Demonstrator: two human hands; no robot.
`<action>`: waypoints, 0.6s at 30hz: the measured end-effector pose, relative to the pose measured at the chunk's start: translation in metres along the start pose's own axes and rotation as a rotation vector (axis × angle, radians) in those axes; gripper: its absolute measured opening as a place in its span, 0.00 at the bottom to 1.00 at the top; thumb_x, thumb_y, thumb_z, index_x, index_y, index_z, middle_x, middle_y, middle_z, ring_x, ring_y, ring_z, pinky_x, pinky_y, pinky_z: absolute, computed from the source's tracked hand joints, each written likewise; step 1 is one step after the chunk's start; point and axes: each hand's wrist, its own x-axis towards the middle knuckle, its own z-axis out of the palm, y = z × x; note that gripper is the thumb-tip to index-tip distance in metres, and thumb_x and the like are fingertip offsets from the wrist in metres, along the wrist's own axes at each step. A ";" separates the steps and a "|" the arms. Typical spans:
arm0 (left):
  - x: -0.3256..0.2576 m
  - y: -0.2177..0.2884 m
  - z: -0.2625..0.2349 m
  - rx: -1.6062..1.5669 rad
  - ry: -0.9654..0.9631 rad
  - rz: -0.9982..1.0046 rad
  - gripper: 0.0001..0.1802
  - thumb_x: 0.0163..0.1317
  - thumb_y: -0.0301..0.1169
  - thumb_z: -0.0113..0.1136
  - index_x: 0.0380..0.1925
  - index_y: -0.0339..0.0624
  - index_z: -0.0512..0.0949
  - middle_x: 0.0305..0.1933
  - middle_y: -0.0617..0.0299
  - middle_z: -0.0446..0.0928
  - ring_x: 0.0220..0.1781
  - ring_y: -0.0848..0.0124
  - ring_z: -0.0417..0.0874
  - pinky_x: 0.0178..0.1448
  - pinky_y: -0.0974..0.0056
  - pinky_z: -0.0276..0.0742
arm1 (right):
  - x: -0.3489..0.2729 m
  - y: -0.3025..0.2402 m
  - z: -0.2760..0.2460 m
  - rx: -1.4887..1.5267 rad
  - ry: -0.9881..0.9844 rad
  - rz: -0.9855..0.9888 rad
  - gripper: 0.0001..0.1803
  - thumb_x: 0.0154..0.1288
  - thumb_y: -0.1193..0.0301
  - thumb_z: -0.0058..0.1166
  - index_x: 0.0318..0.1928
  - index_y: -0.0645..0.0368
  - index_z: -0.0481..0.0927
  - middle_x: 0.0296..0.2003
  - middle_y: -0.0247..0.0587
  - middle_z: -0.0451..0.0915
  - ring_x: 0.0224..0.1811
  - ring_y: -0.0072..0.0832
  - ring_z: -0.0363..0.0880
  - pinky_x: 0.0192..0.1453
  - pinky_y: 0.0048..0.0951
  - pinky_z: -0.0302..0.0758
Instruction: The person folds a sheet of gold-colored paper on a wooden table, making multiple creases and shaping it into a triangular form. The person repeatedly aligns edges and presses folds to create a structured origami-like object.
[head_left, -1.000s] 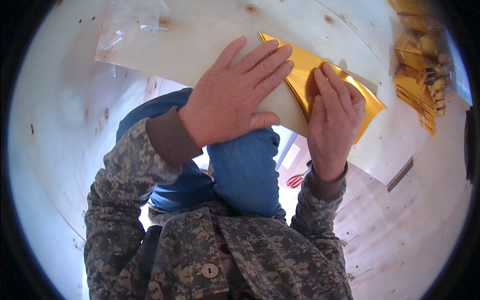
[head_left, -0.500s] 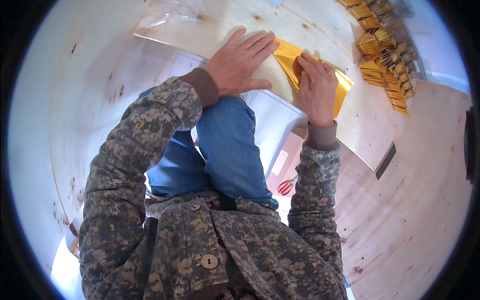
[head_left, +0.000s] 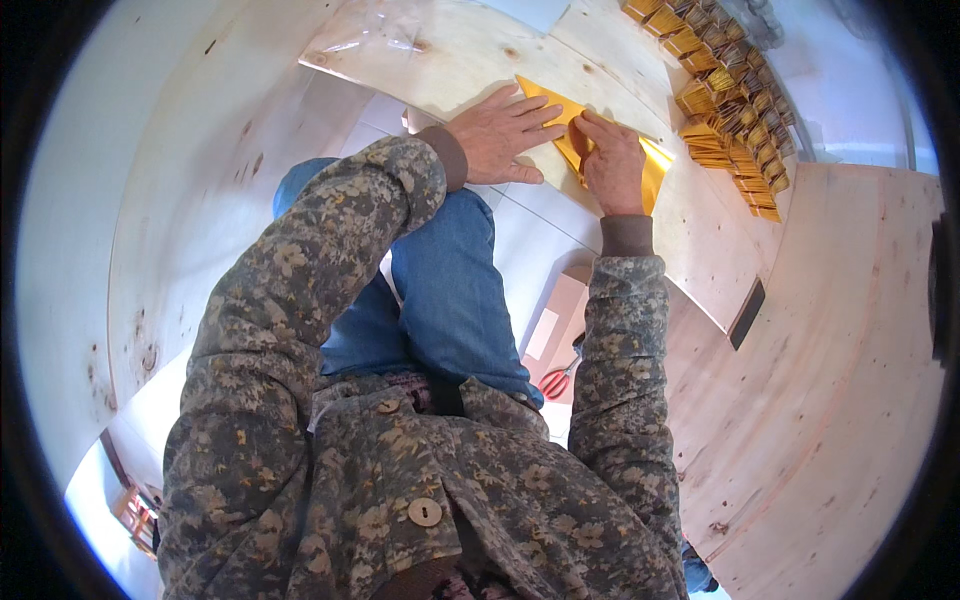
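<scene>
A pale plywood bench [head_left: 470,60] fills the upper part of the view, with light plywood floor and walls curving around it and the person's blue-trousered knee below its near edge.

The shiny gold foil sheet [head_left: 655,165], folded into a flat angular shape, lies on the bench close to its near edge, toward the right-hand end. The left hand [head_left: 500,140] lies flat and open on the bench, fingers spread, with its fingertips over the foil's left corner, pinning it down. The right hand [head_left: 610,165] lies on the middle of the foil, fingers together and bent, the tips pressing down along what looks like a fold line; it grips nothing, it only presses.

To do this crease well, I judge that the left hand should keep the sheet from sliding while the right runs its fingertips firmly along the fold from one end to the other, with the edges lined up first, since foil keeps every stray wrinkle.

Toward the bench's far right corner lies a long row of small folded gold foil pieces [head_left: 730,110], well apart from the hands. At the far left edge rests a clear plastic bag [head_left: 375,40]. Below the bench, on the floor beside the knee, lie a flat pinkish cardboard box [head_left: 560,320] and red-handled scissors [head_left: 557,380].
</scene>
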 end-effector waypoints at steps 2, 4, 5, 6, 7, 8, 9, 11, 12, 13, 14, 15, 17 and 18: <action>-0.002 0.000 -0.002 0.058 -0.022 0.009 0.44 0.64 0.62 0.56 0.75 0.57 0.61 0.81 0.57 0.53 0.83 0.64 0.49 0.83 0.41 0.37 | 0.000 0.002 0.000 -0.020 -0.019 0.011 0.15 0.61 0.73 0.59 0.48 0.46 0.88 0.54 0.31 0.85 0.54 0.41 0.77 0.63 0.42 0.69; -0.003 0.001 -0.006 0.052 -0.035 0.029 0.44 0.63 0.62 0.58 0.75 0.57 0.62 0.81 0.57 0.53 0.83 0.64 0.50 0.82 0.39 0.36 | -0.001 0.005 0.001 0.001 -0.030 0.027 0.17 0.60 0.74 0.58 0.49 0.46 0.88 0.55 0.30 0.85 0.54 0.42 0.77 0.63 0.42 0.69; -0.004 0.000 -0.009 0.051 -0.055 0.036 0.44 0.62 0.63 0.58 0.75 0.57 0.63 0.81 0.57 0.53 0.83 0.64 0.50 0.82 0.38 0.35 | 0.000 0.006 0.002 0.016 -0.025 0.028 0.17 0.60 0.75 0.57 0.49 0.46 0.88 0.55 0.30 0.85 0.54 0.42 0.77 0.63 0.42 0.69; -0.003 -0.001 -0.011 0.069 -0.074 0.032 0.44 0.62 0.62 0.58 0.74 0.57 0.63 0.81 0.57 0.53 0.83 0.64 0.50 0.82 0.39 0.36 | 0.001 0.007 0.003 0.019 -0.029 0.024 0.17 0.60 0.74 0.57 0.49 0.46 0.88 0.55 0.30 0.85 0.54 0.42 0.77 0.63 0.42 0.69; -0.002 0.000 -0.013 0.080 -0.094 0.028 0.44 0.62 0.62 0.59 0.74 0.56 0.63 0.81 0.57 0.53 0.83 0.64 0.50 0.83 0.39 0.36 | 0.001 0.009 0.003 0.020 -0.036 0.020 0.17 0.60 0.74 0.57 0.49 0.46 0.88 0.55 0.29 0.85 0.54 0.42 0.77 0.64 0.42 0.70; -0.001 0.001 -0.013 0.089 -0.082 0.038 0.44 0.62 0.62 0.59 0.74 0.55 0.63 0.81 0.57 0.53 0.83 0.64 0.50 0.83 0.40 0.36 | 0.001 0.010 0.002 0.020 -0.046 0.023 0.17 0.60 0.74 0.57 0.49 0.45 0.88 0.55 0.29 0.85 0.54 0.42 0.77 0.64 0.42 0.70; 0.001 0.003 -0.013 0.126 -0.081 0.062 0.44 0.62 0.62 0.59 0.74 0.55 0.63 0.81 0.57 0.53 0.83 0.64 0.50 0.83 0.40 0.37 | 0.001 0.010 0.002 0.028 -0.047 0.026 0.17 0.60 0.74 0.58 0.49 0.45 0.88 0.55 0.29 0.85 0.54 0.41 0.77 0.64 0.42 0.70; 0.005 0.004 -0.010 0.214 -0.039 0.119 0.44 0.62 0.61 0.59 0.74 0.53 0.63 0.81 0.57 0.53 0.82 0.63 0.51 0.83 0.41 0.38 | 0.001 0.010 0.002 0.041 -0.061 0.062 0.17 0.60 0.73 0.58 0.49 0.45 0.88 0.55 0.28 0.85 0.54 0.41 0.77 0.64 0.42 0.70; 0.006 0.007 -0.007 0.148 0.012 0.138 0.45 0.62 0.61 0.59 0.74 0.53 0.63 0.81 0.57 0.53 0.82 0.63 0.51 0.83 0.42 0.38 | 0.002 0.009 0.002 0.045 -0.056 0.043 0.18 0.59 0.74 0.58 0.50 0.45 0.88 0.55 0.28 0.85 0.53 0.41 0.77 0.63 0.42 0.70; 0.007 0.011 -0.004 0.088 0.036 0.146 0.45 0.62 0.61 0.60 0.74 0.52 0.63 0.81 0.57 0.53 0.82 0.63 0.51 0.83 0.42 0.38 | 0.001 0.009 0.002 0.043 -0.061 0.049 0.18 0.59 0.74 0.59 0.50 0.45 0.88 0.55 0.28 0.84 0.53 0.41 0.77 0.63 0.41 0.70; 0.008 0.013 -0.001 0.018 0.042 0.151 0.45 0.62 0.61 0.60 0.74 0.52 0.63 0.81 0.57 0.53 0.82 0.63 0.51 0.83 0.42 0.38 | 0.001 0.008 0.001 0.042 -0.062 0.051 0.19 0.59 0.74 0.59 0.50 0.46 0.88 0.55 0.28 0.84 0.53 0.41 0.77 0.63 0.41 0.70; 0.008 0.014 0.001 0.006 0.039 0.135 0.45 0.62 0.61 0.60 0.74 0.52 0.63 0.81 0.57 0.53 0.82 0.63 0.51 0.83 0.43 0.38 | 0.001 0.009 0.001 0.041 -0.062 0.051 0.19 0.59 0.73 0.59 0.51 0.46 0.88 0.55 0.28 0.84 0.53 0.41 0.78 0.63 0.41 0.70; 0.007 0.016 0.006 -0.037 -0.002 0.093 0.45 0.62 0.61 0.60 0.74 0.53 0.63 0.81 0.58 0.54 0.83 0.63 0.50 0.83 0.43 0.37 | -0.001 0.010 0.001 0.049 -0.050 0.032 0.20 0.58 0.73 0.60 0.52 0.47 0.87 0.56 0.30 0.84 0.52 0.41 0.78 0.63 0.40 0.71; 0.006 0.016 0.007 -0.037 -0.011 0.082 0.45 0.61 0.62 0.60 0.74 0.54 0.63 0.81 0.58 0.54 0.83 0.63 0.50 0.83 0.42 0.36 | -0.002 0.012 0.001 0.053 -0.048 0.020 0.20 0.59 0.73 0.60 0.52 0.48 0.87 0.56 0.30 0.84 0.52 0.41 0.78 0.63 0.40 0.71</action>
